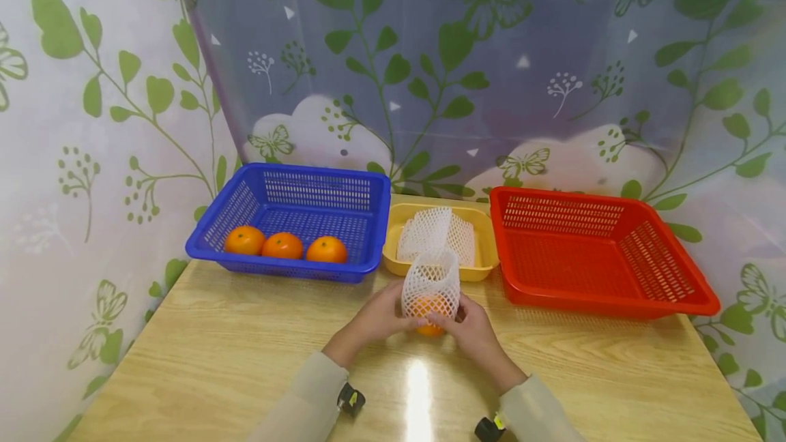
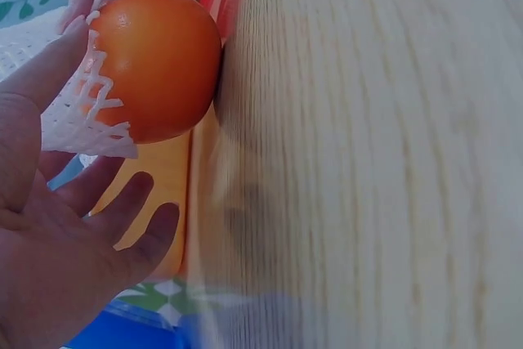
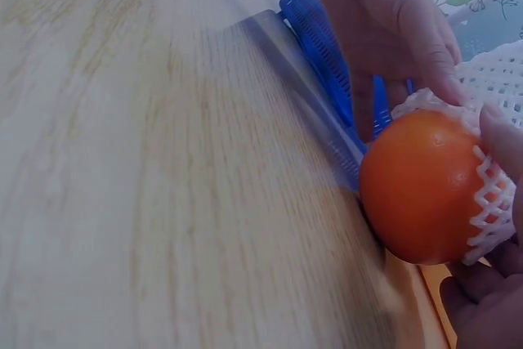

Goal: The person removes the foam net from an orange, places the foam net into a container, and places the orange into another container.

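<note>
An orange point(image 1: 432, 328) sits partly inside a white foam net sleeve point(image 1: 432, 271), its lower part bare, just above or on the table in front of the yellow tray. From the left side, my left hand point(image 1: 379, 314) pinches the sleeve's edge, thumb on the mesh near the fruit. My right hand point(image 1: 477, 336) holds the same sleeve from the right, thumb also on its edge. The left wrist view shows the mesh rim around one side of the orange point(image 2: 155, 63), while the left hand's other fingers point(image 2: 151, 239) spread below it.
At the left stands a blue basket point(image 1: 288, 271) with three oranges point(image 1: 282, 246) along its near side. A yellow tray point(image 1: 488, 241) behind the hands bears more white foam nets point(image 1: 457, 237). The red basket point(image 1: 604, 299) stands at the right. A patterned curtain point(image 1: 405, 121) hangs behind the table.
</note>
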Demonstrator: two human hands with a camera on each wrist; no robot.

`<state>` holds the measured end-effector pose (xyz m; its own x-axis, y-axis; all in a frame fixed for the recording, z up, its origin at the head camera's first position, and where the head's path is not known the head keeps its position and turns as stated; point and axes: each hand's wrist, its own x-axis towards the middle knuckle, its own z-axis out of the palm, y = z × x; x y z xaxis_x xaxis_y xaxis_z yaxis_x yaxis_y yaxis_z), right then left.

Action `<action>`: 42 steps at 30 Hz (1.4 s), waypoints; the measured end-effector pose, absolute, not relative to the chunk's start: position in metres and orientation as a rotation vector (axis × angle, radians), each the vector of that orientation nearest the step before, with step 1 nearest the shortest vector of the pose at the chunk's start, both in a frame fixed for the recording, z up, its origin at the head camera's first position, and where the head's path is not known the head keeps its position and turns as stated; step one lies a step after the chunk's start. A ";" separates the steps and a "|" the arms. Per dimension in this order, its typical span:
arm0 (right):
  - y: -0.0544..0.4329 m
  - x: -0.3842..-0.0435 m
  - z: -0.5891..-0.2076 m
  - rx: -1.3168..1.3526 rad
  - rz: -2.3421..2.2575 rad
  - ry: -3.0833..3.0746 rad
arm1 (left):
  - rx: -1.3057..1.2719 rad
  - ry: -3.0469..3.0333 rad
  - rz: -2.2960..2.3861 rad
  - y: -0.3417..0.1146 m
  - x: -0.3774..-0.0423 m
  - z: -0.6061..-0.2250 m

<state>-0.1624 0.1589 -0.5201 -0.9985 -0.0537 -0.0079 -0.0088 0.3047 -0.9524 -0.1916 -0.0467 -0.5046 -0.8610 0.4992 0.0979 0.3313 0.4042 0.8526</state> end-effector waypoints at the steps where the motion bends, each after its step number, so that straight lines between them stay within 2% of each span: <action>1: 0.159 -0.163 -0.520 -0.055 -1.839 2.510 | 0.746 2.464 1.455 -0.047 -0.192 -0.505; 12: 0.159 -0.162 -0.513 -0.020 -1.931 2.489 | 0.774 2.438 1.455 -0.047 -0.193 -0.507; 17: 0.155 -0.155 -0.493 -0.023 -1.911 2.463 | 0.759 2.435 1.461 -0.047 -0.193 -0.507; 27: 0.162 -0.164 -0.518 -0.120 -1.952 2.415 | 0.751 2.489 1.459 -0.047 -0.191 -0.505; 42: 0.160 -0.162 -0.520 -0.155 -1.951 2.417 | 0.646 2.668 1.480 -0.046 -0.190 -0.504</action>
